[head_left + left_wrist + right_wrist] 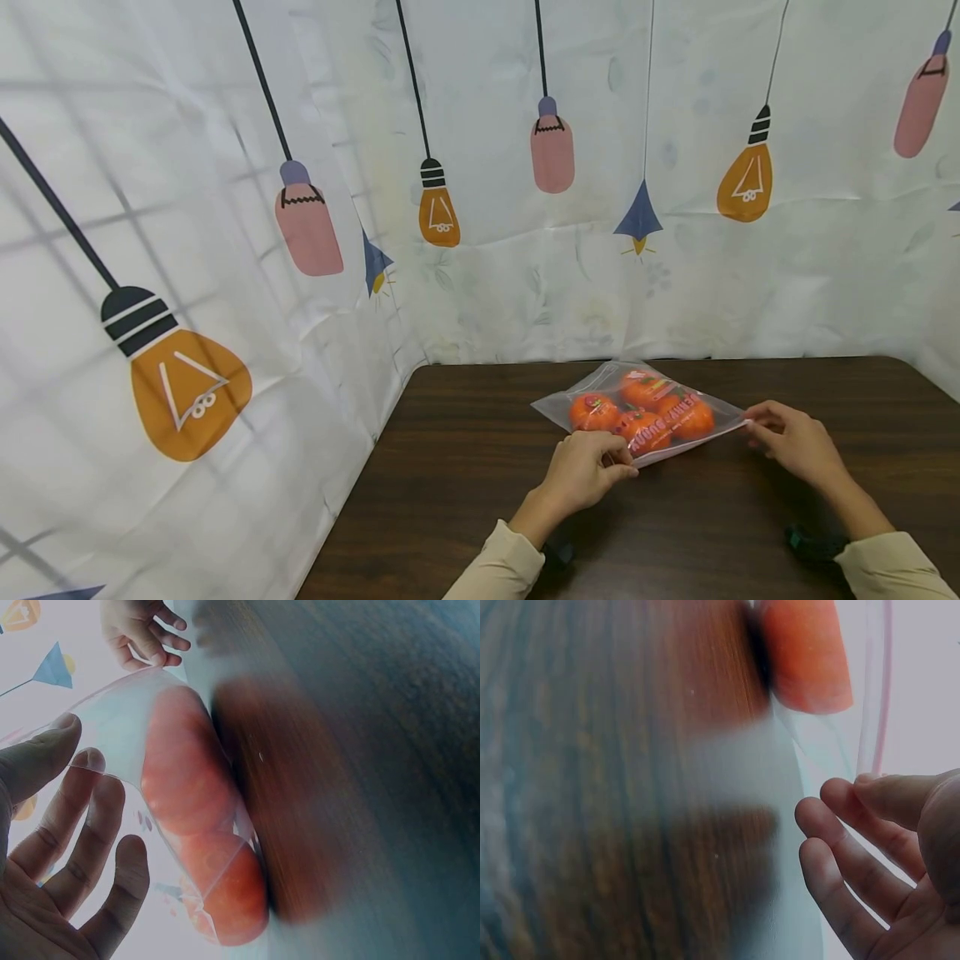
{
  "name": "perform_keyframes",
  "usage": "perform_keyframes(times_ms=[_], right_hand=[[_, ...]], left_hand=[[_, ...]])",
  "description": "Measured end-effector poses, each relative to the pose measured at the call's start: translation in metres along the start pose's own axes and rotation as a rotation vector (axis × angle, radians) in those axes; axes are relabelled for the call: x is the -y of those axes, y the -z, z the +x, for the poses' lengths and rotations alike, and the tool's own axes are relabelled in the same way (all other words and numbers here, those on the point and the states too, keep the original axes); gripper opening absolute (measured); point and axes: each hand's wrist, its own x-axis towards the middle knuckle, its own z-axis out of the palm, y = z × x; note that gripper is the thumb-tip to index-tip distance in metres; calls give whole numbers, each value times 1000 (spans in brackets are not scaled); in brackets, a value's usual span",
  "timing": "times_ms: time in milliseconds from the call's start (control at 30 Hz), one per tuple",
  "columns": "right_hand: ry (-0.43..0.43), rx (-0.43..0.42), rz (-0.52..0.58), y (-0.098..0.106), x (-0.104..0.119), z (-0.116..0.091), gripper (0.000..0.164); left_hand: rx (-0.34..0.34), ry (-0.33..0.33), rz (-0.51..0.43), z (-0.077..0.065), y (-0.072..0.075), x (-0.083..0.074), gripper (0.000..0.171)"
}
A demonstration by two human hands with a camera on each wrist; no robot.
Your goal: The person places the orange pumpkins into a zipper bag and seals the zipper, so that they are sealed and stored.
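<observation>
A clear zip bag (558, 406) with pink lettering lies on the dark table, its closure edge toward me. Inside are several orange-red tomatoes (643, 431), visible through the plastic. My left hand (585, 471) pinches the near left corner of the bag between thumb and index finger, the other fingers spread below. The right corner is pinched by my right hand (797, 442), thumb against index fingertip. In the left wrist view the bag's edge (112, 684) stretches between both hands. A pink closure strip (885, 682) runs down to the right fingertips in the right wrist view.
The dark wood-grain table (450, 467) extends around the bag on all sides. Behind and to the left hangs a white curtain (495, 283) printed with lamps and bulbs. Dark straps (813, 542) sit at the wrists, near the light sleeves (498, 567).
</observation>
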Motion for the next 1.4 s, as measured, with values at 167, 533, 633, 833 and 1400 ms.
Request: perform_keyframes(times_ms=[167, 533, 633, 833, 1400], right_hand=[[1, 0, -3, 1, -3, 0, 23], [-3, 3, -5, 3, -3, 0, 24], [-8, 5, -6, 3, -3, 0, 25], [-18, 4, -14, 1, -3, 0, 24], [-15, 123, 111, 0, 10, 4, 37]], left_hand=[[-2, -4, 2, 0, 0, 1, 11], [0, -15, 1, 0, 1, 1, 11], [-3, -17, 11, 1, 0, 2, 11], [-6, -9, 18, 1, 0, 1, 12], [199, -90, 134, 0, -7, -1, 9]])
